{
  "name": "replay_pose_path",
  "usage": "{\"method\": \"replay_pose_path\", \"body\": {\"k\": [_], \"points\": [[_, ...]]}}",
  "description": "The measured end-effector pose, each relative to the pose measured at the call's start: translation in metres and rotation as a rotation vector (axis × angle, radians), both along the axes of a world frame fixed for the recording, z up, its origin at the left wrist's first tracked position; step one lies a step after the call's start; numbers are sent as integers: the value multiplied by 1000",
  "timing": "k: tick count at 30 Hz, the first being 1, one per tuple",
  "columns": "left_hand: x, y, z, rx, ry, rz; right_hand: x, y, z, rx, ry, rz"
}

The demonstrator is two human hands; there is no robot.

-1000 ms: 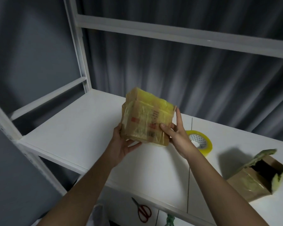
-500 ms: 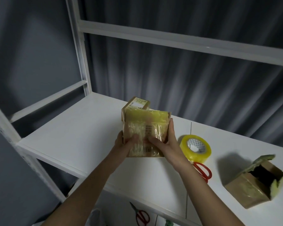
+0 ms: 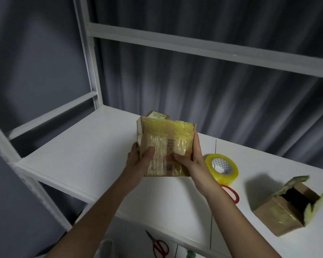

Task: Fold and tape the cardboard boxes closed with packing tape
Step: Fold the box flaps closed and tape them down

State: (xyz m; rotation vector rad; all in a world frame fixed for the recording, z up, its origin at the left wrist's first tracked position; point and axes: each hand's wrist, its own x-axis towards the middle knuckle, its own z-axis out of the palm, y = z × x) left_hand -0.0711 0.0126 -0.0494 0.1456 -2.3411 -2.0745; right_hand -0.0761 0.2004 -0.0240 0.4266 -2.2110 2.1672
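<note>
Head view: scissors (image 3: 231,192) half behind right hand (image 3: 192,164)

Both forearms bare, no sleeves visible; left hand (image 3: 138,161), right hand (image 3: 192,164) ungloved.

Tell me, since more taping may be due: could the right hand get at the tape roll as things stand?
Probably yes, once it lets go. The right hand grips the taped box, so it is occupied, but the tape roll lies on the shelf just beside it with nothing between them.
</note>
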Motion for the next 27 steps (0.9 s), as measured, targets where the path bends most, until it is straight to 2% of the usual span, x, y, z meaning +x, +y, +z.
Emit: {"method": "replay_pose_path", "body": {"k": [5,14,20,23,27], "points": [[3,2,6,-22,21,13,2,-4,1,-59,-18,-49],[4,4,12,-75,33,46,10,-13,2,35,79,-176],[7,5,17,-104,64,68,10,-11,10,-80,26,-107],[9,7,18,-127,85,82,12,-15,8,-48,38,-157],[12,6,15,-123,60,75,12,-10,12,36,43,-97]]}}
